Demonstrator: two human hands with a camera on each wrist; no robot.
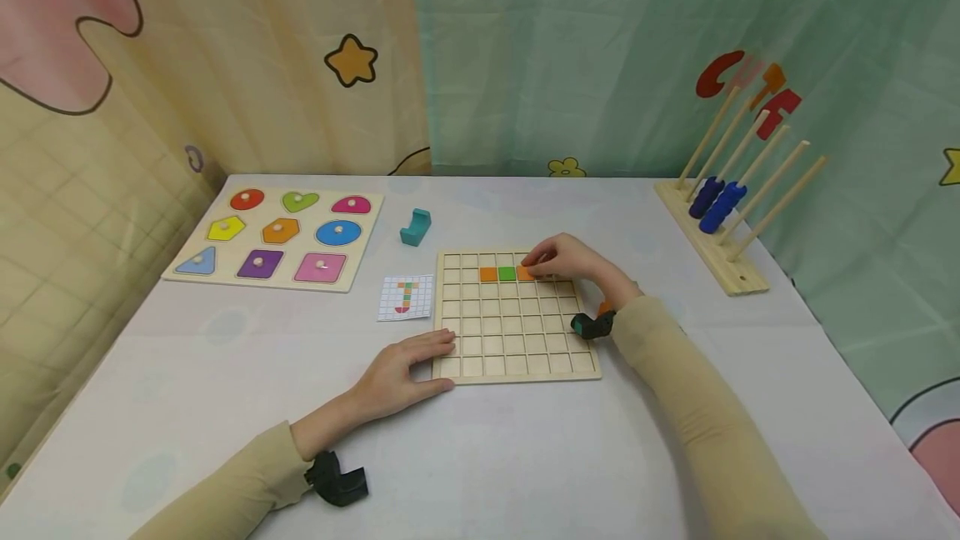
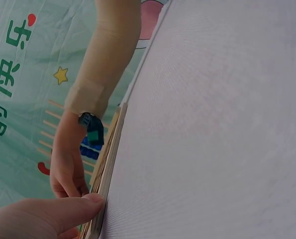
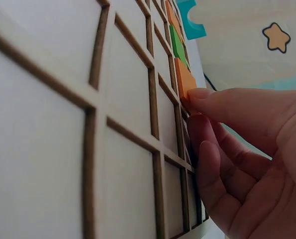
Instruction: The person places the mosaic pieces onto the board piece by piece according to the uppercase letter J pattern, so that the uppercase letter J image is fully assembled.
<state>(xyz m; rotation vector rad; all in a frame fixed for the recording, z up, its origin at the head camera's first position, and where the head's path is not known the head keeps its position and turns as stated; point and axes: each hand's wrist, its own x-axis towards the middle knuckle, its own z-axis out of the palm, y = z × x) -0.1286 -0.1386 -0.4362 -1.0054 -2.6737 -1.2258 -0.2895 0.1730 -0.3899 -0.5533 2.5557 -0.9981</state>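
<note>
A wooden grid board (image 1: 493, 346) lies flat on the table. In its upper rows sit an orange square tile (image 1: 488, 274) and a green square tile (image 1: 507, 273), side by side. My right hand (image 1: 573, 261) pinches another orange square tile (image 3: 184, 79) by its edge, right beside the green one. Fingers of that hand partly cover this tile in the head view. My left hand (image 1: 397, 373) rests at the board's left edge with fingers and thumb extended. Left of the board lies a pattern card (image 1: 390, 307) showing coloured squares on a grid.
A shape puzzle with knobs (image 1: 202, 232) lies at the back left. Near it stands a teal curved block (image 1: 416, 227). At the back right is a wooden peg stand (image 1: 723, 265) with blue beads. Something orange (image 1: 604, 307) shows partly behind my right wrist.
</note>
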